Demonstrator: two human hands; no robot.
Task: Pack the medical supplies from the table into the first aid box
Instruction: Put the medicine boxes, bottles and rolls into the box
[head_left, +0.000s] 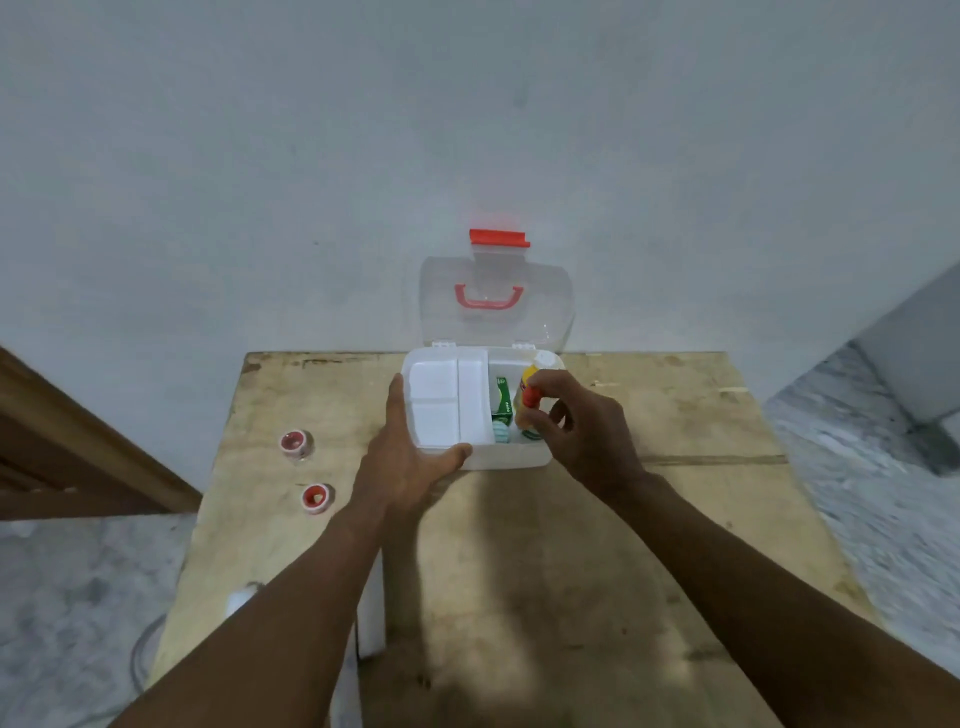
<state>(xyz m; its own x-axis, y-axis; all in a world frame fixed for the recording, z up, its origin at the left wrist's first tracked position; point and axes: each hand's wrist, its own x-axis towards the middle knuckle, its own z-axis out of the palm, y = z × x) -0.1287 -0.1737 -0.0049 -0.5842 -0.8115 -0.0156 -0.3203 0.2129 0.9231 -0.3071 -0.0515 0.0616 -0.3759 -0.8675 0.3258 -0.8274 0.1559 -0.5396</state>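
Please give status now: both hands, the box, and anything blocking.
Left hand steadies white first aid box, lid open. Right hand lowers yellow bottle inside. Two red-and-white tape rolls remain on wooden table. Nothing blocking.

Open first aid box (511, 457): upright lid (496, 301) blocks behind; white tray (447, 400) covers left half; front approach clear.
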